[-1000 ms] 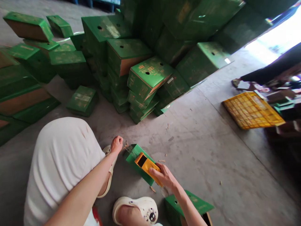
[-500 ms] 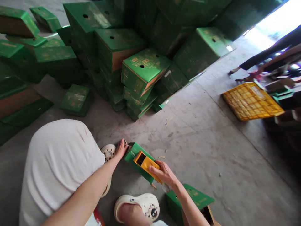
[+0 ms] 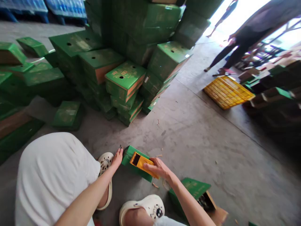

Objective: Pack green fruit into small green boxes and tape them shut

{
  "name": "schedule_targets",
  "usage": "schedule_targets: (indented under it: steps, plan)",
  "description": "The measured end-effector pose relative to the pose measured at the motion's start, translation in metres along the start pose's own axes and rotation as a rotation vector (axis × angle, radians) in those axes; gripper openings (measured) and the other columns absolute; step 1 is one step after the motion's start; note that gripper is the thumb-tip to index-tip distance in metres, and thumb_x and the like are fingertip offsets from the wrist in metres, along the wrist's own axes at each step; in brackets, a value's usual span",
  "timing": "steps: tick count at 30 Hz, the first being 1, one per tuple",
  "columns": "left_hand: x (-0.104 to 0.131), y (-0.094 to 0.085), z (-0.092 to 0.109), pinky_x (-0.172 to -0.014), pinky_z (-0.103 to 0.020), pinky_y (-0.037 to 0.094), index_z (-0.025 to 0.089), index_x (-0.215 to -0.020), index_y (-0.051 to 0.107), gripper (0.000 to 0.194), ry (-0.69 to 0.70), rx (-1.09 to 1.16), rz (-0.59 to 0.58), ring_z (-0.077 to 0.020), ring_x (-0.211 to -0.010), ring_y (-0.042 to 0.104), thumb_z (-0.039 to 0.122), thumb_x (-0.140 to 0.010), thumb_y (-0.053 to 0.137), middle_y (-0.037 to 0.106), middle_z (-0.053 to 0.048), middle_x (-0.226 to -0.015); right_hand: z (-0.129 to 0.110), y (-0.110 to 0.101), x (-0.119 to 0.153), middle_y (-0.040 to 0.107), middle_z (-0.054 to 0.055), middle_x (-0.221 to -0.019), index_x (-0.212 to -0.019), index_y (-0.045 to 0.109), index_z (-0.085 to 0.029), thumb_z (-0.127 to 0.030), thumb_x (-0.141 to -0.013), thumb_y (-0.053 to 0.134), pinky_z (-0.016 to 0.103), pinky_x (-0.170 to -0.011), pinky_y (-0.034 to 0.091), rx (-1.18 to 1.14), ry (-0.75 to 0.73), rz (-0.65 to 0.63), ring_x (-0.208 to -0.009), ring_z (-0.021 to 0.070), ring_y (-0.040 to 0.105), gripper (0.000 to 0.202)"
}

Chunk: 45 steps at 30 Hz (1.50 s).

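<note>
On the floor in front of me lies a small green carton (image 3: 128,153), its dark left end towards my left hand. My right hand (image 3: 160,169) is closed around a yellow handheld device with a dark window (image 3: 141,162), over the carton's top; whether they touch I cannot tell. Beside the carton's left end is my left hand (image 3: 117,159), its fingers drawn together. A tiny dark thing (image 3: 121,146) shows at its fingertips, too small to name. Below my right forearm stands a green box (image 3: 191,188) with an open end and dark contents.
Stacks of green boxes (image 3: 125,78) rise ahead and to the left. A yellow plastic crate (image 3: 228,92) sits at the right, with a person (image 3: 244,40) standing behind it. More boxes (image 3: 279,103) line the right side. My white clogs (image 3: 150,207) flank the carton; scraps lie on the floor.
The view has swung to the right and up, bringing people and blue-wrapped bottles into sight. My left hand is slightly farther from the carton's end. The yellow device stays in my right hand over the carton.
</note>
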<state>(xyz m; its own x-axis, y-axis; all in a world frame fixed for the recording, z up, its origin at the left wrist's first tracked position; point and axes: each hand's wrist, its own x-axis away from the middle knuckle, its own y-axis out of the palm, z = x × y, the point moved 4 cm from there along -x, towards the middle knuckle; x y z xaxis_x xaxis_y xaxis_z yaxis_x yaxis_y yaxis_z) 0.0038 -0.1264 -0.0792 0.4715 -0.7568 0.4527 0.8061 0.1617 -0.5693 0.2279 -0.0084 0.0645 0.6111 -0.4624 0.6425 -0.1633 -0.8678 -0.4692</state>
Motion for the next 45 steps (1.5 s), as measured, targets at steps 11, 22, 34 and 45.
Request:
schedule_targets:
  steps: [11,22,34,45]
  plan:
    - [0.04,-0.003,0.038,-0.13,-0.067,0.001,0.026,-0.171,-0.003,0.139,0.528,-0.353,-0.371,-0.0341,-0.166,-0.003,0.027,-0.064,0.085,0.005,-0.013,-0.179,-0.008,-0.005,0.0,0.059,0.001,-0.071,-0.086,0.07,-0.014,-0.081,-0.077,0.066,0.024,-0.054,0.034,0.004,-0.002,-0.063,-0.065,0.0139,0.051,0.068]
    - [0.042,0.009,0.026,-0.128,-0.069,0.015,0.027,-0.17,-0.006,0.131,0.738,-0.705,-0.075,-0.0358,-0.164,0.018,0.058,-0.08,0.084,0.021,-0.02,-0.176,0.019,-0.032,0.048,0.062,0.002,-0.075,-0.086,0.069,-0.015,-0.075,-0.082,0.066,0.025,-0.054,0.034,0.121,0.044,-0.09,-0.067,0.015,0.054,0.06]
    - [0.046,0.011,0.028,-0.129,-0.068,0.016,0.02,-0.171,0.017,0.118,0.779,-0.972,0.023,-0.0367,-0.164,0.018,0.065,-0.081,0.079,0.021,-0.017,-0.175,0.061,-0.034,0.071,0.066,0.005,-0.076,-0.086,0.069,-0.016,-0.063,-0.089,0.064,0.026,-0.053,0.031,0.306,0.14,-0.019,-0.067,0.0169,0.058,0.047]
    - [0.071,0.102,0.083,-0.131,-0.061,0.014,0.005,-0.17,0.001,0.144,0.991,-0.898,-0.063,-0.042,-0.164,0.013,0.058,-0.065,0.084,0.017,-0.026,-0.175,0.066,-0.023,0.074,0.074,0.009,-0.077,-0.084,0.077,-0.016,-0.061,-0.083,0.072,0.026,-0.054,0.038,0.224,0.201,0.026,-0.072,0.0232,0.067,0.046]
